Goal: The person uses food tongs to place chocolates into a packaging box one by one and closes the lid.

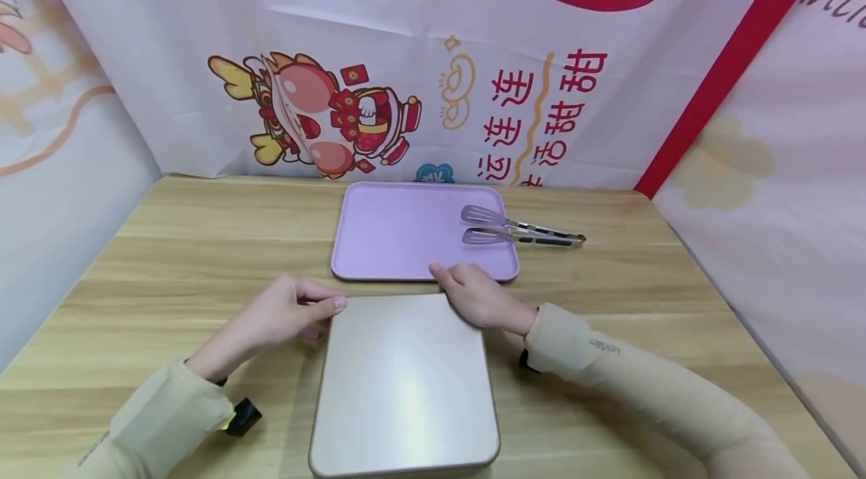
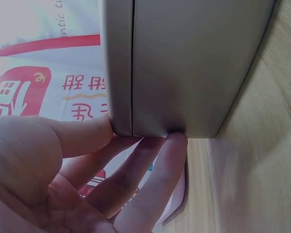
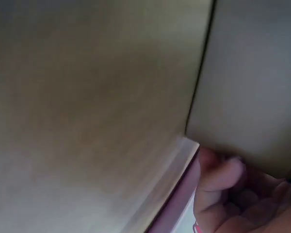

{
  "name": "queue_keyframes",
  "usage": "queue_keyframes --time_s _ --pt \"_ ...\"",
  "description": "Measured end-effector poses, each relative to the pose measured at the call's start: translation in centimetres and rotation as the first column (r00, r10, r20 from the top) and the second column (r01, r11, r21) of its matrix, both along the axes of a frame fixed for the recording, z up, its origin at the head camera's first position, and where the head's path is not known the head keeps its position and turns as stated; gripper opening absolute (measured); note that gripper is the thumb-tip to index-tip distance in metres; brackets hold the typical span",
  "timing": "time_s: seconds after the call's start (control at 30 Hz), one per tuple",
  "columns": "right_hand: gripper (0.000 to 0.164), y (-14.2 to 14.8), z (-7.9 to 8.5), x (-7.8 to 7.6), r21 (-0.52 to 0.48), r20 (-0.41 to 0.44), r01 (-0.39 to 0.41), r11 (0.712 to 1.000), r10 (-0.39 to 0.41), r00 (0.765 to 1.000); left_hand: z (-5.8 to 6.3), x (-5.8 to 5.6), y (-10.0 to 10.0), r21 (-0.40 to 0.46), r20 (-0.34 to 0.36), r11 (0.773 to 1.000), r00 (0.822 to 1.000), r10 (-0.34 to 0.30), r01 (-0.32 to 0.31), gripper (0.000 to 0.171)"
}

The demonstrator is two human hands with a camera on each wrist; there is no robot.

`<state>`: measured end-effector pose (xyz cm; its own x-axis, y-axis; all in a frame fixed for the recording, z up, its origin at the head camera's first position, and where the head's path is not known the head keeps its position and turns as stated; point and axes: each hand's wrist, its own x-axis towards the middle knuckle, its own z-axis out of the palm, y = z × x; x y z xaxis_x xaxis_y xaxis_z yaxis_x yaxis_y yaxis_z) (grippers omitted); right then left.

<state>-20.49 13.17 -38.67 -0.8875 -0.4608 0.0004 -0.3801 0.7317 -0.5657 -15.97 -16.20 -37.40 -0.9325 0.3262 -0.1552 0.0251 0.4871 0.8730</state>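
Observation:
A pale, metallic-looking lidded box (image 1: 406, 381) with rounded corners lies in the near middle of the table. In the left wrist view a thin dark seam parts its lid (image 2: 117, 68) from its body (image 2: 184, 73). My left hand (image 1: 287, 313) grips the far left corner, thumb at the lid edge and fingers bent against the far side. My right hand (image 1: 480, 298) holds the far right corner, its palm over the edge. Its curled fingers (image 3: 223, 174) show against the box's end in the right wrist view.
Behind the box lies a lilac tray (image 1: 399, 231). Tongs (image 1: 534, 232) with slotted heads rest across its right side, handles reaching past the rim onto the wooden table (image 1: 203, 238). A printed cloth (image 1: 440, 28) hangs along the back edge, and pale cloths hang at both sides.

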Motion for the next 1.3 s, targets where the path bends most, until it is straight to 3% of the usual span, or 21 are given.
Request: queue_keyframes --time_s 0.27,0.47,0.57,0.7,0.8,1.1,1.3 --pt "0.052 0.0 -0.1 -0.1 -0.020 -0.066 0.000 1.000 -0.001 0.998 0.1 0.0 0.2 -0.006 -0.011 1.000 1.000 0.002 -0.002 0.032" --pt "0.056 0.3 -0.1 -0.2 -0.034 -0.057 0.015 0.999 -0.017 0.998 0.3 0.0 0.4 -0.038 -0.024 0.999 1.000 0.008 -0.009 0.034" --pt "0.060 0.2 0.2 -0.1 0.100 -0.018 0.068 0.993 -0.066 0.998 0.3 0.1 0.4 -0.040 -0.017 0.999 1.000 0.000 -0.001 0.032" --pt "0.077 -0.6 0.8 -0.1 0.374 -0.011 0.079 0.924 -0.081 0.997 0.2 0.2 0.4 -0.050 -0.026 0.999 1.000 0.000 -0.001 0.033" --pt "0.083 -1.0 1.0 -0.2 0.446 -0.025 0.041 0.894 -0.033 0.999 0.2 0.3 0.4 -0.056 -0.038 0.998 0.999 0.008 -0.010 0.033" --pt "0.063 -0.5 0.5 -0.5 0.292 -0.020 0.018 0.956 -0.012 1.000 0.0 0.4 0.6 -0.032 -0.032 0.999 0.999 0.016 -0.017 0.034" --pt "0.059 -0.5 0.3 -0.8 0.238 -0.021 0.034 0.971 -0.029 0.999 -0.1 0.5 0.9 0.048 -0.008 0.998 0.999 0.040 -0.039 0.032"
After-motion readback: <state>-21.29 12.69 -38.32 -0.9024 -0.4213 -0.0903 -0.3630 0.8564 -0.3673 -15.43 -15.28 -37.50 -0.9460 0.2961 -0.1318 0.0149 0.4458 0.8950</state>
